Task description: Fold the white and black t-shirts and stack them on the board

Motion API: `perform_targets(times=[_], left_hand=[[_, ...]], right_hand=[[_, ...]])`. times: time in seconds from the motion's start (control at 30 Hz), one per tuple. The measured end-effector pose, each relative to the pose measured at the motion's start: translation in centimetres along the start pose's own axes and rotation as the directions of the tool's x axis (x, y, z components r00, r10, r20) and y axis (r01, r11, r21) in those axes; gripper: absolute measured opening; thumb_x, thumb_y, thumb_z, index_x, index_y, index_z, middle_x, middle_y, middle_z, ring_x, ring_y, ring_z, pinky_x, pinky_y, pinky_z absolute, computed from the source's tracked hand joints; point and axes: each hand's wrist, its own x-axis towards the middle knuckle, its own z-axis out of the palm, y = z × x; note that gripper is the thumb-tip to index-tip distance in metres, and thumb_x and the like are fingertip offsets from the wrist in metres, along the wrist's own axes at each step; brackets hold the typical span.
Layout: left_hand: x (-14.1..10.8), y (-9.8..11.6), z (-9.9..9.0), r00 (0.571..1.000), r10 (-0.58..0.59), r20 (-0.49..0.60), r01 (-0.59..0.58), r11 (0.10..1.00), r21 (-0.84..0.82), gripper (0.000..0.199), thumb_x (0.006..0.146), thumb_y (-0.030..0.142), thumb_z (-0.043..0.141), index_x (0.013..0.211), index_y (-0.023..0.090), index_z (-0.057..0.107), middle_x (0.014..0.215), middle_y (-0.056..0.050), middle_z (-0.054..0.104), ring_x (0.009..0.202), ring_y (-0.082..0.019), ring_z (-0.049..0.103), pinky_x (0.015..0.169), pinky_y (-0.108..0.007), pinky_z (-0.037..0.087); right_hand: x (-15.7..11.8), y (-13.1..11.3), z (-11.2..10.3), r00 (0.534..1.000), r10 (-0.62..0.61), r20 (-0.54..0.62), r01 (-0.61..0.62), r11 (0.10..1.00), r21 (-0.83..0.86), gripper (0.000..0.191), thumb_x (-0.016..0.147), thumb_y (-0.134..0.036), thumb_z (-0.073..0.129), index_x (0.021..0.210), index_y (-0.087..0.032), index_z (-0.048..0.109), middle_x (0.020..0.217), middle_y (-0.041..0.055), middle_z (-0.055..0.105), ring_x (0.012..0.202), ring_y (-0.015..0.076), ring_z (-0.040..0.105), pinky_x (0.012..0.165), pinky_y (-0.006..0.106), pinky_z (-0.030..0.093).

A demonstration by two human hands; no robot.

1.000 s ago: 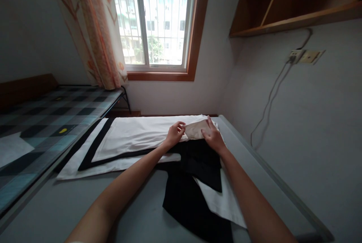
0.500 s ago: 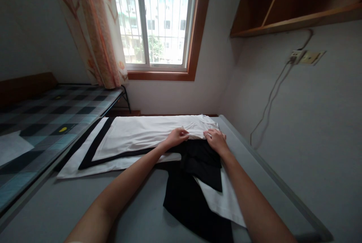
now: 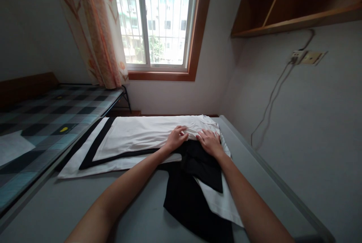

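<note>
Layered black and white shirts lie across the grey table, with a white shirt folded on top. My left hand rests on that shirt's near edge, fingers loosely bent and apart. To its right, my right hand lies with fingers spread over the white cloth beside the collar end. Just below both hands a black sleeve is bunched. Under it, a white sleeve and a larger black sleeve hang toward me. My palms hide part of the cloth.
The grey table has a raised edge along the right wall. A bed with a checked mattress stands to the left, holding a white sheet. Beyond are a window and a curtain. A wooden shelf overhangs the right side.
My right hand has shifted slightly left, its fingers going from gripping the cloth edge to lying spread on it. My left fingers have loosened. The shirts look almost unmoved.
</note>
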Motion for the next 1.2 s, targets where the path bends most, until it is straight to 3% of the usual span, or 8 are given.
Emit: perform_targets(times=[0.1,0.27,0.43,0.53,0.6,0.67,0.93,1.2], left_hand=[[-0.4,0.1,0.2,0.998,0.019,-0.058,-0.016,0.999,0.047,0.039,0.08,0.017,0.061,0.119,0.019,0.065,0.132,-0.01,0.057,0.092,-0.016,0.065,0.096,-0.034,0.049],[-0.7,0.4,0.1,0.999,-0.007,-0.036,0.016,0.969,0.245,0.029,0.084,0.025,0.061,0.112,0.019,0.068,0.121,-0.009,0.062,0.109,-0.023,0.059,0.1,-0.039,0.044],[-1.3,1.1,-0.2,0.985,0.088,-0.148,-0.022,0.916,0.401,0.035,0.086,0.041,0.064,0.114,0.022,0.067,0.126,-0.012,0.055,0.113,-0.026,0.053,0.097,-0.043,0.041],[-1.8,1.5,-0.4,0.972,0.236,-0.004,-0.206,0.858,0.47,0.032,0.085,0.041,0.066,0.112,0.025,0.067,0.113,-0.008,0.06,0.11,-0.025,0.053,0.095,-0.041,0.038],[-1.9,1.7,-0.6,0.945,0.299,0.13,-0.324,0.812,0.486,0.025,0.087,0.037,0.065,0.109,0.026,0.068,0.108,-0.006,0.062,0.105,-0.023,0.054,0.093,-0.04,0.036],[-2.0,1.8,-0.6,0.93,0.314,0.193,-0.368,0.786,0.496,0.019,0.089,0.033,0.062,0.105,0.026,0.068,0.106,-0.005,0.063,0.102,-0.022,0.055,0.091,-0.038,0.035],[-2.0,1.9,-0.6,0.945,0.252,0.209,-0.323,0.817,0.477,0.023,0.095,0.035,0.051,0.092,0.022,0.071,0.095,-0.005,0.064,0.089,-0.018,0.058,0.084,-0.035,0.036],[-1.9,1.7,-0.6,0.945,0.232,0.231,-0.317,0.828,0.462,0.026,0.095,0.033,0.049,0.086,0.02,0.07,0.088,-0.005,0.062,0.092,-0.019,0.058,0.086,-0.034,0.038]], right_hand=[[-0.1,-0.1,0.3,1.0,0.009,0.002,-0.009,1.0,0.013,0.051,0.1,-0.048,0.03,0.132,-0.022,0.058,0.145,0.0104,0.049,0.134,0.0311,0.038,0.111,0.057,0.02],[-0.1,0.0,0.0,0.999,0.026,-0.041,-0.024,0.998,0.055,0.046,0.1,-0.046,0.032,0.126,-0.023,0.063,0.142,0.0092,0.053,0.132,0.0294,0.041,0.111,0.055,0.021],[0.2,1.2,-1.3,0.949,0.295,-0.113,-0.283,0.953,0.11,0.04,0.095,-0.04,0.042,0.117,-0.021,0.069,0.126,0.0124,0.062,0.113,0.028,0.055,0.098,0.044,0.039],[0.3,2.6,-2.1,0.889,0.449,-0.094,-0.437,0.891,0.125,0.037,0.091,-0.04,0.047,0.108,-0.02,0.073,0.114,0.0137,0.066,0.106,0.0301,0.059,0.089,0.044,0.043],[0.3,3.6,-2.4,0.87,0.489,-0.066,-0.477,0.868,0.137,0.036,0.087,-0.044,0.05,0.101,-0.022,0.076,0.109,0.0121,0.068,0.103,0.0309,0.06,0.087,0.045,0.043],[0.3,4.5,-2.4,0.864,0.503,-0.04,-0.49,0.855,0.168,0.035,0.083,-0.048,0.054,0.096,-0.024,0.077,0.104,0.0096,0.07,0.101,0.0306,0.061,0.086,0.044,0.043],[0.9,5.9,-0.8,0.877,0.479,0.028,-0.466,0.837,0.285,0.026,0.077,-0.038,0.059,0.091,-0.022,0.075,0.095,0.0064,0.072,0.091,0.0243,0.064,0.075,0.033,0.044],[0.3,4.2,0.0,0.858,0.507,-0.083,-0.49,0.856,0.163,0.03,0.084,-0.04,0.052,0.097,-0.022,0.072,0.103,0.0107,0.066,0.096,0.026,0.061,0.079,0.037,0.044]])
